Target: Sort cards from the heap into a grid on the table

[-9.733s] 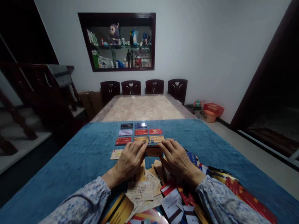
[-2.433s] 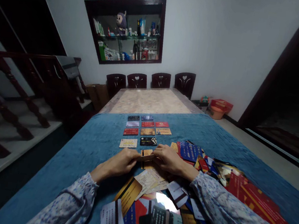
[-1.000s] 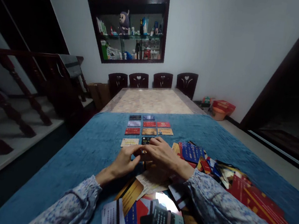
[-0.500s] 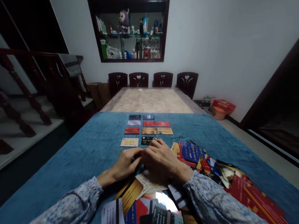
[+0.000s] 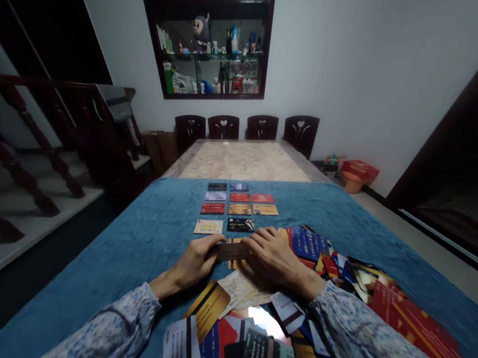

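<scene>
our left hand [image 5: 193, 262] pinches one end of a brown card [image 5: 229, 252], with a pale card [image 5: 208, 226] lying just beyond our fingers. the brown card is tilted between our hands, nearer us than the black card [image 5: 239, 225]. our right hand [image 5: 275, 258] grasps its other end, beside the blue cards [image 5: 306, 243]; red cards [image 5: 416, 325] lie farther right.

Free passage over blue cloth [image 5: 124, 246] at left, card heap [image 5: 362, 280] at right.
</scene>
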{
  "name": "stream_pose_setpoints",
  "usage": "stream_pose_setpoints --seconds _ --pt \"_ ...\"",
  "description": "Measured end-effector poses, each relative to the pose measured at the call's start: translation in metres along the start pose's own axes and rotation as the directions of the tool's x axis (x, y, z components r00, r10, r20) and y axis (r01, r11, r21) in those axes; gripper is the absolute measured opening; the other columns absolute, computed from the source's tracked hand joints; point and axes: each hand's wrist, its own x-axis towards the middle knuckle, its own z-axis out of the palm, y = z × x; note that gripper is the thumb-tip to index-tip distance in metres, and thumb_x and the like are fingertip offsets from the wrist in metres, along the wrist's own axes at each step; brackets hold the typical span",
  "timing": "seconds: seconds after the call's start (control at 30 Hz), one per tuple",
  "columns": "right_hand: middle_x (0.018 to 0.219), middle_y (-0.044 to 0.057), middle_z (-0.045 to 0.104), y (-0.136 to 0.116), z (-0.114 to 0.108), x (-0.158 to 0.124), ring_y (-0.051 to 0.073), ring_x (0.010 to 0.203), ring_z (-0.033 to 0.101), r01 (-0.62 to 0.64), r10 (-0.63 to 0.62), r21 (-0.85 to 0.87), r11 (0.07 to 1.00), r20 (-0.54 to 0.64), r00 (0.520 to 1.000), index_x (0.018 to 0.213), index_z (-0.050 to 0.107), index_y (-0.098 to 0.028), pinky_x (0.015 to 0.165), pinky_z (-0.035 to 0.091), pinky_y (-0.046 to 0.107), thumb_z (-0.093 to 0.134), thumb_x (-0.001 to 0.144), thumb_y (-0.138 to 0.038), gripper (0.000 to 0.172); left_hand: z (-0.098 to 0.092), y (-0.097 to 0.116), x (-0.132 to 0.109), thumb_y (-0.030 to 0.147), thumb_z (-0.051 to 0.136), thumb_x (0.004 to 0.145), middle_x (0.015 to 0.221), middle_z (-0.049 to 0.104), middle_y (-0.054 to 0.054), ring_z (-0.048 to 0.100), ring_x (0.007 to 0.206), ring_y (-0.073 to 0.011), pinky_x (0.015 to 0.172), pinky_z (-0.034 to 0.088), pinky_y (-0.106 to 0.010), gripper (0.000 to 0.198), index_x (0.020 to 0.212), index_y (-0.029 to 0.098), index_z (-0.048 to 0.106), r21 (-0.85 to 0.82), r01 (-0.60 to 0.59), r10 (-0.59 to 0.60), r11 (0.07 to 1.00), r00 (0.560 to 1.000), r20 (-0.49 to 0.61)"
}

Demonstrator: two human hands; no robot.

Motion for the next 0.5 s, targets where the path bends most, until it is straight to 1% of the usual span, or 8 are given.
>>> stream_pose_setpoints --seconds 0.2,0.37,0.5 --pt "0.097 0.009 0.065 -0.005 0.006 -0.002 0.023 0.090 0.053 -0.062 0.061 0.012 0.998 0.066 0.996 0.117 0.059 -0.015 0.078 0.031 0.036 0.054 0.093 -0.026 0.026 0.003 0.002 -0.002 0.006 0.047 0.088 0.094 0.068 -0.004 0.065 0.084 -0.0157 0.080 0.053 -0.027 0.022 0.102 0.018 0.058 0.013 -0.034 0.034 0.999 0.999 -0.009" --pt "0.101 0.010 0.064 -0.007 0.008 -0.001 0.024 0.092 0.052 -0.118 0.108 0.069 0.991 0.130 0.986 0.120 0.057 -0.014 0.079 0.033 0.036 0.056 0.091 -0.021 0.030 0.007 0.002 -0.004 0.002 0.045 0.086 0.092 0.063 -0.004 0.061 0.083 -0.0156 0.077 0.052 -0.027 0.024 0.102 0.018 0.054 0.023 -0.057 0.057 0.998 0.998 -0.011" --pt "0.106 0.013 0.061 -0.008 0.005 -0.001 0.025 0.096 0.050 -0.177 0.155 0.111 0.978 0.185 0.970 0.125 0.054 -0.011 0.080 0.035 0.036 0.059 0.086 -0.017 0.040 0.011 0.001 -0.005 0.001 0.045 0.085 0.095 0.059 -0.004 0.059 0.085 -0.0165 0.077 0.051 -0.028 0.028 0.106 0.019 0.051 0.046 -0.046 0.046 0.998 0.999 -0.004"
